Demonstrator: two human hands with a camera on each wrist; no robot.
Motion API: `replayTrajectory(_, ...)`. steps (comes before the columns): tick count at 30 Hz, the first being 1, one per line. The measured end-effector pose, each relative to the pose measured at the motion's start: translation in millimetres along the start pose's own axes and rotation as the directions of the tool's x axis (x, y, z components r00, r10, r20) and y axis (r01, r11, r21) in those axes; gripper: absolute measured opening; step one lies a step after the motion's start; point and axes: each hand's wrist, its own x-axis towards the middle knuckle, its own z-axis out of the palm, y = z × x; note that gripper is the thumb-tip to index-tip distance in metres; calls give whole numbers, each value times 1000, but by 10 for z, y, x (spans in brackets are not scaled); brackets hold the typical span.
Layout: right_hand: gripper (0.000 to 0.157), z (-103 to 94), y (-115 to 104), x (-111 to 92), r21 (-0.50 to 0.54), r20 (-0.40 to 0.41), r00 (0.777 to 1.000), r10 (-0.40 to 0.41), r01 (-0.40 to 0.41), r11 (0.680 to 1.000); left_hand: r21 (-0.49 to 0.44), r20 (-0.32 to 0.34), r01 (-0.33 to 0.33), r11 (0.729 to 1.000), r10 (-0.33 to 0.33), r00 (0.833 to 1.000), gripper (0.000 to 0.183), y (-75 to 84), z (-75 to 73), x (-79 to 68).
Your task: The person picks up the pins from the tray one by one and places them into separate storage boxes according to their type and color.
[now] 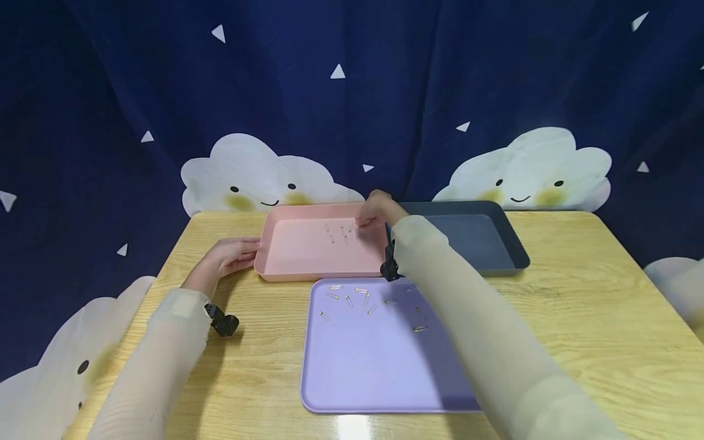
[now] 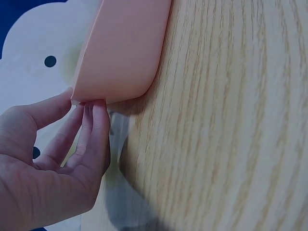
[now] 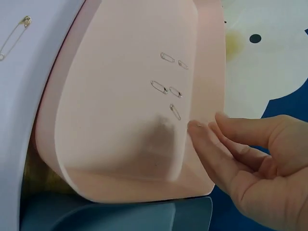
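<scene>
My left hand (image 1: 235, 253) is at the left end of the pink tray (image 1: 297, 276). In the left wrist view the thumb reaches the tray's rim (image 2: 79, 72) and the fingers (image 2: 98, 122) press on its outer wall. Over the back right part of this tray is my right hand (image 1: 375, 209). In the right wrist view its thumb and index fingertips stand apart, with a tiny glint at the index fingertip. Several silvery safety pins (image 3: 159, 87) lie on the pink tray's floor, close to those fingers.
A lilac tray (image 1: 363, 373) lies in front, with several gold-coloured safety pins (image 1: 326, 316) scattered over its far half. My right forearm passes above it. A dark blue-grey tray (image 1: 514, 256) adjoins the pink one on the right. Behind the wooden table (image 1: 594, 305) hangs a navy curtain (image 1: 385, 91).
</scene>
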Motion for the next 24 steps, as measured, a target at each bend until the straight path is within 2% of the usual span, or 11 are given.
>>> replayTrajectory(2,44,10,7,-7,10,-24,1000,7,-7,1000,1,2,2,1000,-2,1000,59,-4,3,-4)
replayTrajectory(5,40,0,18,-18,-35,-42,999,-10,9,999,-7,0,-2,1000,2,1000,59,-6,8,-7)
replayTrajectory(8,30,-27,45,-30,-101,-42,998,-50,46,994,-14,-2,-6,1000,6,1000,59,-7,11,-10)
replayTrajectory(12,20,-74,114,-40,-125,-11,996,-89,87,988,-9,-11,2,1000,-2,1000,59,2,16,-12)
replayTrajectory(18,27,-142,301,-167,-130,39,987,-159,163,978,8,-22,4,1000,-4,1000,59,12,24,-17)
replayTrajectory(24,28,-197,576,-378,-151,80,958,-274,284,947,15,-5,1,1000,0,1000,57,3,16,-32)
